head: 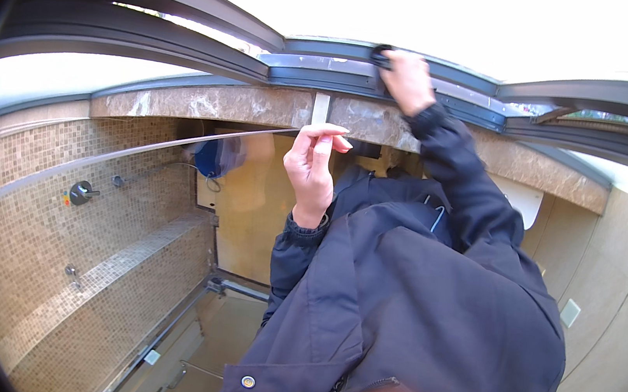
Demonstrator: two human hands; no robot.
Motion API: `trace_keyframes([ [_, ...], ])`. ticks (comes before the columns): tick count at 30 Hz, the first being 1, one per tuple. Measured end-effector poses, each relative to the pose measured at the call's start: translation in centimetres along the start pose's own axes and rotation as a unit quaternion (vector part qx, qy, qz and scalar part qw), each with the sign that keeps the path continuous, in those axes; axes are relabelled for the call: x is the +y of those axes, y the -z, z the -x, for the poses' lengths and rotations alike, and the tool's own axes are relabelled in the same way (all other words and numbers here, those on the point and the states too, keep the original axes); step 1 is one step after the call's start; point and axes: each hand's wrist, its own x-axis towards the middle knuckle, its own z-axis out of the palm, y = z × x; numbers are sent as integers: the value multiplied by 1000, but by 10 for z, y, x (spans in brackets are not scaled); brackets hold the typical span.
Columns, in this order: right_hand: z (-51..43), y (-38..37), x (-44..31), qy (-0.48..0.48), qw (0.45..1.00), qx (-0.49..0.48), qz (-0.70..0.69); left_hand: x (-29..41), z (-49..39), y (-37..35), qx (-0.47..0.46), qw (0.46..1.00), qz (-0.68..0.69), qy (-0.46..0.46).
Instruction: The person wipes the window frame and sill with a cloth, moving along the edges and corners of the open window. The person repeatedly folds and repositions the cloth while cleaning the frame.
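My right hand (409, 83), slightly blurred, holds a dark object (380, 56) against the grey metal window frame (322, 79); whether it is a cloth or a brush I cannot tell. To its left, my left hand (313, 166) is raised in front of the brown marble sill (201, 104), its fingers curled and the thumb near the fingertips. Nothing can be made out in it. It appears beside the upper edge of a glass panel (137, 148) and the white strip (321, 107) below the frame.
Mosaic tiles (131, 197) cover the left wall, with a dark shower valve (81, 192) on it. A blue object (210, 157) is under the sill. Sliding window frames extend on both sides. A white fixture (525, 201) stands out at right, near a pale tiled wall (616, 274).
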Motion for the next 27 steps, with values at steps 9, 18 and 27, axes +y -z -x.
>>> trace_keyframes([
  [9, 47, 85, 87, -85, 984, -6, 157, -8, -3, 2, -4, 999, 12, 39],
  [18, -34, -73, -68, 113, 983, -27, -140, -8, -2, 1, -35, 998, -16, 59],
  [27, -57, -63, -68, 64, 994, -74, -40, -10, -3, 2, -34, 997, -17, 63],
])
